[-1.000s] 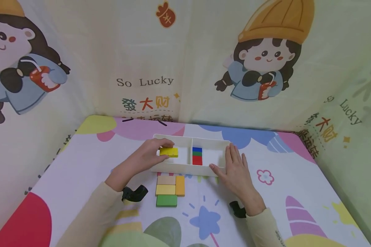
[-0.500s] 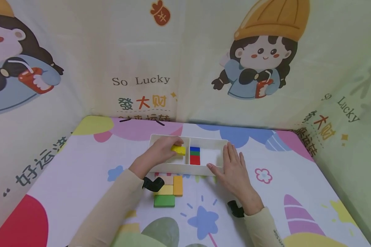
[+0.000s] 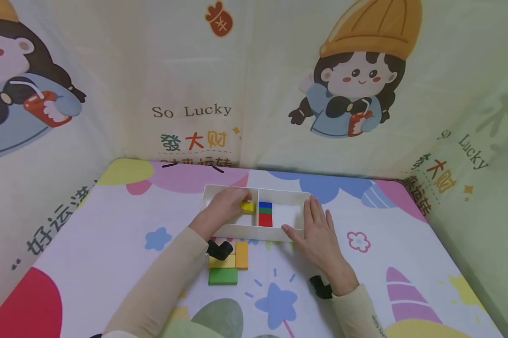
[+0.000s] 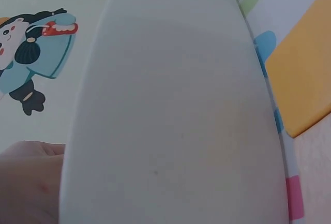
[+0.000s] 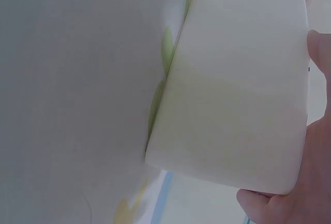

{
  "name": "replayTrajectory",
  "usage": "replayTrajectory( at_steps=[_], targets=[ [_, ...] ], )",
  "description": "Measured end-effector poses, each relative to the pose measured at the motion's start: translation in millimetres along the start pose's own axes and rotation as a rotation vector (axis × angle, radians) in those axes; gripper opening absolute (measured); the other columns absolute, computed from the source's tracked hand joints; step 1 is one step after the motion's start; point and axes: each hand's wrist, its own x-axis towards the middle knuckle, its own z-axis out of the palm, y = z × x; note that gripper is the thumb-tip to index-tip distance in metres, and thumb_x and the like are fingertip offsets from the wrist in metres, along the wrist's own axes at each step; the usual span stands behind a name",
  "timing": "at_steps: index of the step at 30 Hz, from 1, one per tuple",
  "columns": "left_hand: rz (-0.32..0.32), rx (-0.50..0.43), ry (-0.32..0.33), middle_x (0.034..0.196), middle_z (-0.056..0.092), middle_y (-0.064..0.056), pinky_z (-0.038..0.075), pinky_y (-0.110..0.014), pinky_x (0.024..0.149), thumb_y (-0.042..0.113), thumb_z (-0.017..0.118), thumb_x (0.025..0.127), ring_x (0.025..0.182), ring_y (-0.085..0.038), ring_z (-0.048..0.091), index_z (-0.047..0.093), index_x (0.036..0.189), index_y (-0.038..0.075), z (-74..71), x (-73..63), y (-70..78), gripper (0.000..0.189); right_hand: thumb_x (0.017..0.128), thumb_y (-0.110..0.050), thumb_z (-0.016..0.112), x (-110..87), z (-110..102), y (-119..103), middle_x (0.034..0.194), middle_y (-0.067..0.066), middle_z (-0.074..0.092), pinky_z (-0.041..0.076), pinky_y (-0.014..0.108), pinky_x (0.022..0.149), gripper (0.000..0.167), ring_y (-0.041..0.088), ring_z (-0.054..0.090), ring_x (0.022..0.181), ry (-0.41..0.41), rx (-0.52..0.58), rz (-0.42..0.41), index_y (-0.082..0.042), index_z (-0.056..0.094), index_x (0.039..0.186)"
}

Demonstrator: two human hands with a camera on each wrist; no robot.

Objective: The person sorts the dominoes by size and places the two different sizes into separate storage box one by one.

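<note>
In the head view, a white two-compartment box [image 3: 254, 232] stands on the table. My left hand [image 3: 224, 209] reaches into its left compartment and pinches a yellow block [image 3: 247, 207] close to the divider. Part of that block is hidden by the fingers. My right hand [image 3: 321, 239] rests against the box's right end, fingers straight along the end wall and thumb on the front rim. Inside the right compartment, blue [image 3: 265, 204], green [image 3: 265, 211] and red [image 3: 265, 220] blocks line the divider. The right wrist view shows the box wall [image 5: 232, 89] with the thumb at its rim.
In front of the box lie an orange block [image 3: 242, 256], a pale yellow block [image 3: 222, 264] and a green block [image 3: 223, 276]. A black wrist camera [image 3: 220, 250] overlaps them. Patterned sheets [image 3: 262, 94] rise behind and beside the table.
My left hand has moved right with the yellow block, from the left side of the compartment to near the divider. My right hand keeps its place on the box end.
</note>
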Motion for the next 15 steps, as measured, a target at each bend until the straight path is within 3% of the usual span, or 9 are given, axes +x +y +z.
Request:
replayTrajectory(
  at_steps=[8,15],
  targets=[
    [-0.001,0.05,0.008,0.112,0.07,-0.006,0.054,-0.031,0.097,0.0,0.068,0.09,0.098,-0.021,0.059,0.067,0.12,0.009,1.7,2.2,6.1,0.031,0.092,-0.064,0.054,0.1,-0.5,-0.6,0.166,0.021,0.009,0.009,0.061,0.123,0.101,0.041,0.011,0.153,0.002,-0.01,-0.007,0.004,0.016,0.156],
    [-0.014,-0.049,0.015,0.111,0.064,-0.008,0.055,-0.03,0.095,-0.005,0.063,0.092,0.099,-0.02,0.057,0.066,0.115,0.009,-0.7,-1.3,6.5,0.027,0.092,-0.063,0.055,0.4,-2.2,-2.1,0.166,0.022,0.01,0.01,0.061,0.123,0.1,0.041,0.012,0.153,0.002,-0.006,-0.007,0.006,0.018,0.155]
  ],
)
